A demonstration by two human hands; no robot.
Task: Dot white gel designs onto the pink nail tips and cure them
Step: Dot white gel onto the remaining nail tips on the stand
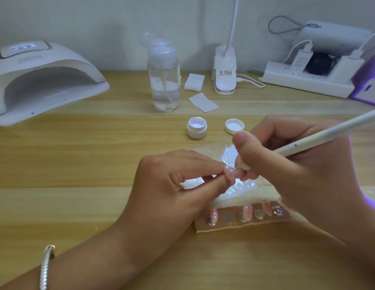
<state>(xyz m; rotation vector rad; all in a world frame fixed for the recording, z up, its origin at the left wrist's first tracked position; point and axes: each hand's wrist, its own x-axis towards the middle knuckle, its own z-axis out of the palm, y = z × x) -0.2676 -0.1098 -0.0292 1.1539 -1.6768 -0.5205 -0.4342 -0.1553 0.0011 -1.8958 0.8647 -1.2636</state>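
Observation:
My left hand [174, 185] pinches a pink nail tip [229, 173] between thumb and forefinger, above a shiny clear sheet [243, 189] on the desk. My right hand [297, 164] grips a white dotting pen [320, 136], and its fine metal point touches the top of that tip. In front of the hands a clear holder strip [243, 218] carries several pink nail tips [247, 210] stuck on round pads. The open white gel pot [196, 128] stands behind the hands, with its lid [234, 125] lying beside it. The white curing lamp [42, 80] sits at the far left.
A clear pump bottle [164, 80] stands behind the pot. White wipes [202, 101] lie next to a clip lamp base [224, 76]. A power strip with plugs [308, 80] and a purple-lit device [368, 88] fill the back right. My left wrist wears a silver bracelet [46, 266].

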